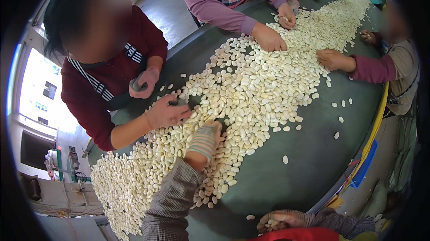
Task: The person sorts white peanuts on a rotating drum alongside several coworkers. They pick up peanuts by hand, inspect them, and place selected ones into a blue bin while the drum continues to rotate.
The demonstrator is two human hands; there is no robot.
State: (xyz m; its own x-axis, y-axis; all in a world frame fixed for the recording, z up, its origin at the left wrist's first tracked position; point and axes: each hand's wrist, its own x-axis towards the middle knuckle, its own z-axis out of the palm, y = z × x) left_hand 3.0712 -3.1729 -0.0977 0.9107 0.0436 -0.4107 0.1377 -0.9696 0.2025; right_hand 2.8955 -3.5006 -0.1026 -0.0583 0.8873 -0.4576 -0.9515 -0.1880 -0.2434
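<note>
A long heap of large white beans (248, 90) runs diagonally along a dark green conveyor belt (295, 180). My left hand (204, 138), in a striped fingerless glove, reaches into the heap, its fingertips down among the beans; whether a bean is pinched there is hidden. Close to the belt's near edge, my right hand (285, 219) curls palm up around several tan-tinged beans (272, 224). One loose bean (250, 217) lies just left of it. Opposite, a co-worker's gloved hand (171, 111) touches the heap near my left hand.
That co-worker's other hand (145, 83) is raised above the belt. Farther along, a co-worker's hand (268, 38) and another from the right side (331, 59) reach into the heap. A yellow strip (373, 133) and a blue tray (366, 165) line the belt's right edge.
</note>
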